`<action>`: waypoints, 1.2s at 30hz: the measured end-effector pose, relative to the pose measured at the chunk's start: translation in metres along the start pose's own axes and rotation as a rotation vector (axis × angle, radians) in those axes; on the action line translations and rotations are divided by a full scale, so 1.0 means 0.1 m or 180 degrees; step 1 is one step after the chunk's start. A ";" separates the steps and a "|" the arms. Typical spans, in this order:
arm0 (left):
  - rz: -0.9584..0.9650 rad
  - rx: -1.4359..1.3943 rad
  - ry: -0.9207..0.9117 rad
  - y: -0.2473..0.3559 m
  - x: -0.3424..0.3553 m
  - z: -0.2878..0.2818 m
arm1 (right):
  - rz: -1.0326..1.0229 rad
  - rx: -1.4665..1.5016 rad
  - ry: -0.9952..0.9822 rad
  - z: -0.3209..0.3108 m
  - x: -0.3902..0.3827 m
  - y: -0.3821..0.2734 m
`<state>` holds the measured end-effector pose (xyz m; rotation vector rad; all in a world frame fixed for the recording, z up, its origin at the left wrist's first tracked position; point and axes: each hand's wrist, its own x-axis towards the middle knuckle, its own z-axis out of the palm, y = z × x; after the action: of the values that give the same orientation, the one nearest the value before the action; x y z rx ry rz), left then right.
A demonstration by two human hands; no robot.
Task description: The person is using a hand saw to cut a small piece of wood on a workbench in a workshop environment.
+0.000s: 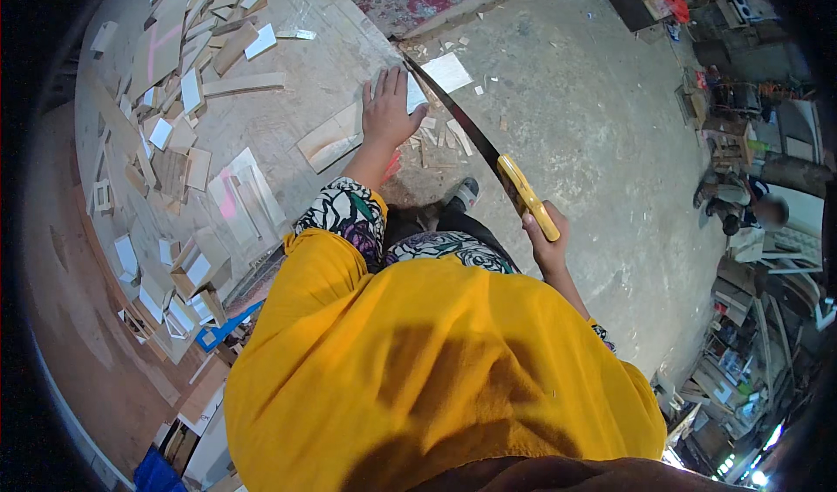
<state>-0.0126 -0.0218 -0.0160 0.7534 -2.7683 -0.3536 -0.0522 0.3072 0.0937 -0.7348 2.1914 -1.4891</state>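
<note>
My right hand (548, 244) is wrapped round the yellow handle of a handsaw (466, 126). Its long dark blade slants up and to the left, the tip close to the table's corner edge. A pale board (330, 140) lies along that edge, its white end showing beside my thumb. Flat on this board rests my left hand (390, 112), fingers stretched out and pointing away from me. The blade passes just right of the board's white end; whether it touches the wood I cannot tell.
Wood offcuts (196, 91) are heaped across the left of the worktable (323, 56). A white sheet piece (447, 72) and small scraps lie on the concrete floor (602, 160). At the far right a person (741, 202) crouches near stacked timber and clutter.
</note>
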 end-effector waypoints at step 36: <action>-0.0749 0.1023 -0.0817 0.36 0.01 0.09 | 0.0343 -0.0200 -0.1229 -0.22 0.84 -1.25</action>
<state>-0.0328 0.0093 -0.0131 1.1936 -3.0232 -0.0461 -0.1061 0.2344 0.2162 -0.8318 1.9558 -1.1216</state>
